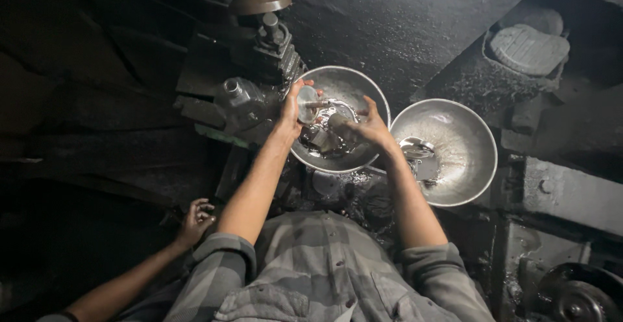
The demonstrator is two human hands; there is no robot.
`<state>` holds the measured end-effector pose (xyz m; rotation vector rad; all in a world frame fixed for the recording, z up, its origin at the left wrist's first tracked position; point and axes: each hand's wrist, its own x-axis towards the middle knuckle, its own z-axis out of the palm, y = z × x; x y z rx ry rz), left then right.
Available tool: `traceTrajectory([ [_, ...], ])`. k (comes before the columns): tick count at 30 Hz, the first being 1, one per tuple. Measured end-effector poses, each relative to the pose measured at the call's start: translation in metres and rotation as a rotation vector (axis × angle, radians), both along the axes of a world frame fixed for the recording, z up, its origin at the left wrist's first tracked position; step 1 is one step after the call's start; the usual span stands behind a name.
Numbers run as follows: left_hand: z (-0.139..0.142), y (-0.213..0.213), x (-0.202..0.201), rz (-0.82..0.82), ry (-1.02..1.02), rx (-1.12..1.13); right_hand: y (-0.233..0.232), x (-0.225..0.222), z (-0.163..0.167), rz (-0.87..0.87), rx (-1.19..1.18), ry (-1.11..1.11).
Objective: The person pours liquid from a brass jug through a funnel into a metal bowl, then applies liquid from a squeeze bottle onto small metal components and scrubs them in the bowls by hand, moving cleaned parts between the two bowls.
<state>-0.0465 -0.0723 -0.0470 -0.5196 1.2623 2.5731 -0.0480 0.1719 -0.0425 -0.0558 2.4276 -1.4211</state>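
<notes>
My left hand (290,110) holds a round metal disc-shaped part (307,95) with a short stem, over a steel bowl (363,88). My right hand (369,126) grips a small cylindrical metal piece (337,121) just to the right of it, above the same bowl. Wet metal parts (321,141) lie in the bottom of that bowl. Both sleeves of a grey checked shirt are pushed up to the elbows.
A second, larger steel bowl (467,127) with a few shiny parts stands to the right. Dark machine parts (259,69) sit left of the bowls. Another person's hand (196,221) reaches in at lower left. A metal wheel (577,296) is at lower right.
</notes>
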Motion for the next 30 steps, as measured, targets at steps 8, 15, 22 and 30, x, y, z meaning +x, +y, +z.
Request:
traceTrajectory([
  [8, 0.002, 0.004, 0.002, -0.021, -0.029, 0.231, 0.052, -0.004, 0.058, -0.101, -0.851, -0.289],
  [15, -0.002, 0.049, 0.011, -0.085, -0.180, 0.336, 0.009, -0.007, 0.114, -0.132, -1.457, 0.064],
  [22, -0.006, 0.068, 0.013, -0.057, -0.169, 0.312, -0.020, 0.009, 0.103, -0.207, -1.207, 0.263],
  [30, -0.017, 0.067, 0.007, -0.084, -0.138, 0.333, -0.024, 0.013, 0.096, -0.168, -1.132, 0.266],
])
